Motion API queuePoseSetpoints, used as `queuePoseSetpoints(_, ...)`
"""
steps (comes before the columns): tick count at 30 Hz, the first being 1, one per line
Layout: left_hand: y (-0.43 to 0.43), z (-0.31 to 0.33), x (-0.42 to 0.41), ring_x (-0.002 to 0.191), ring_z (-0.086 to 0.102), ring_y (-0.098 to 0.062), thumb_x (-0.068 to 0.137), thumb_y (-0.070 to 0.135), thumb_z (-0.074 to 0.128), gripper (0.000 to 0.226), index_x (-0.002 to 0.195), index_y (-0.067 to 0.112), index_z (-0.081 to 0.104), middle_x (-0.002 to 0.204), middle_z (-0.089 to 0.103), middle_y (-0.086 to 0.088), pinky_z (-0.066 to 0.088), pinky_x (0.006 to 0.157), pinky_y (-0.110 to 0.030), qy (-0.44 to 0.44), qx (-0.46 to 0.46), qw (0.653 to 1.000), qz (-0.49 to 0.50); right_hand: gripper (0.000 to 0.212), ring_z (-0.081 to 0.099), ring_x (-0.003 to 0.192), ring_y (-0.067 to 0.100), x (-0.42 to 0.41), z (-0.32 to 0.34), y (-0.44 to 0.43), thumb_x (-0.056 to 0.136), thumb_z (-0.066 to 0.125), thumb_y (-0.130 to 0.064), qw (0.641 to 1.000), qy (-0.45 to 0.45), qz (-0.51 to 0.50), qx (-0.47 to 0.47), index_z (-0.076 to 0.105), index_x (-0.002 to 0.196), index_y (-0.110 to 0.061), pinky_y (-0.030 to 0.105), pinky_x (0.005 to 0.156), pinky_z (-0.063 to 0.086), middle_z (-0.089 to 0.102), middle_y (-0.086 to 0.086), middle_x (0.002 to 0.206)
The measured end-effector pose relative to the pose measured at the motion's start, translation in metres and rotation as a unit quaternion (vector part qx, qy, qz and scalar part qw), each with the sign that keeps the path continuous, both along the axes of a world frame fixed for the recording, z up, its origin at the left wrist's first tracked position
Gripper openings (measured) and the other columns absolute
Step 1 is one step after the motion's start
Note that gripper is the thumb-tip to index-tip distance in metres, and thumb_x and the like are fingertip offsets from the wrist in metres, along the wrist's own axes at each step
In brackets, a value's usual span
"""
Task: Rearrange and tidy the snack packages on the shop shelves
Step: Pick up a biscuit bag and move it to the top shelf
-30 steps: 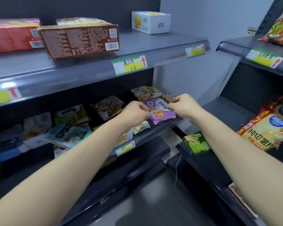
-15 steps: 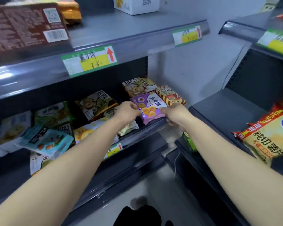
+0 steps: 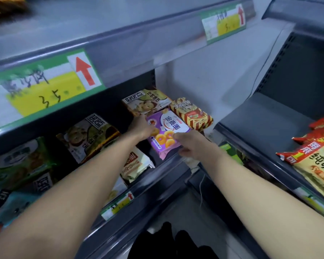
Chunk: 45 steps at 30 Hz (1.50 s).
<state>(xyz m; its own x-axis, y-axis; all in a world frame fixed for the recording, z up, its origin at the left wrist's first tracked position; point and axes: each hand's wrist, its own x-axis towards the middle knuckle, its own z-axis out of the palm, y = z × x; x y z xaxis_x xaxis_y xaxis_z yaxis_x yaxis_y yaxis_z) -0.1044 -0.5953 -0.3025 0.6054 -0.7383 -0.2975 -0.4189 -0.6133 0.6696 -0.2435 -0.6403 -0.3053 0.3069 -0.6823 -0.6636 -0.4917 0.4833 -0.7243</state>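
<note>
A purple snack package with ring biscuits printed on it lies on the middle shelf near its right end. My left hand grips its left edge, my right hand grips its lower right corner. Behind it lies a beige biscuit package. To its right a red and yellow striped package sits at the shelf's end.
More packages lie to the left: an olive one, a green one, a cream one. The upper shelf's edge carries a price label. The right-hand shelf unit holds yellow crisp bags and a green box.
Both hands have carried the purple package further back onto the middle shelf, beside the striped package. My view has moved closer and lower.
</note>
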Motion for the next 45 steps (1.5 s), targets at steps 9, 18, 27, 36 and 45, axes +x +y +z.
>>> queuePoseSetpoints(9,-0.025,-0.027,0.026,0.122,0.047,-0.033,0.079,0.034,0.064,0.063,0.134,0.009,0.047,0.135,0.048,-0.016,0.042,0.102,-0.037,-0.024,0.072,0.997,0.002,0.015,0.049,0.068,0.021,0.015,-0.007,-0.011,0.093,0.055,-0.016,0.981,-0.073,-0.097,0.149,0.048,0.086,-0.004,0.042,0.101,0.044,0.051,0.013,0.075)
queuePoseSetpoints(18,0.012,0.013,0.014,0.100,0.064,-0.029,0.089,0.008,0.058,0.029,0.118,0.005,0.057,0.116,0.064,-0.013,0.051,0.078,-0.032,0.063,-0.062,0.990,0.110,0.019,0.061,0.071,0.023,0.005,0.017,0.008,0.092,0.058,-0.022,0.979,-0.104,-0.056,0.166,0.051,0.089,-0.005,0.044,0.079,0.048,0.061,0.012,0.081)
queuePoseSetpoints(27,0.111,0.059,-0.048,0.085,0.067,-0.032,0.084,0.004,0.058,0.016,0.070,0.008,0.051,0.094,0.066,-0.021,0.052,0.064,-0.036,0.066,-0.141,0.956,0.249,0.021,0.066,0.083,0.027,-0.016,0.059,0.070,0.085,0.065,-0.014,0.989,-0.144,0.016,0.040,0.063,0.104,-0.007,0.047,0.088,0.054,0.069,0.012,0.097)
queuePoseSetpoints(36,0.233,0.082,-0.107,0.092,0.061,-0.028,0.088,0.013,0.056,0.023,0.108,0.003,0.051,0.108,0.062,-0.014,0.043,0.060,-0.030,0.021,-0.133,0.925,0.354,0.027,0.069,0.085,0.031,-0.050,0.092,0.172,0.086,0.062,-0.005,0.974,-0.179,0.137,-0.025,0.060,0.112,-0.004,0.050,0.082,0.056,0.070,0.016,0.100)
queuePoseSetpoints(45,0.367,0.115,-0.111,0.090,0.064,-0.023,0.088,0.016,0.054,0.013,0.099,0.009,0.052,0.102,0.063,-0.008,0.055,0.071,-0.034,-0.003,-0.160,0.877,0.454,0.017,0.067,0.097,0.031,-0.035,0.129,0.287,0.085,0.060,-0.005,0.939,-0.206,0.267,-0.073,0.059,0.100,-0.012,0.049,0.086,0.055,0.069,0.011,0.103)
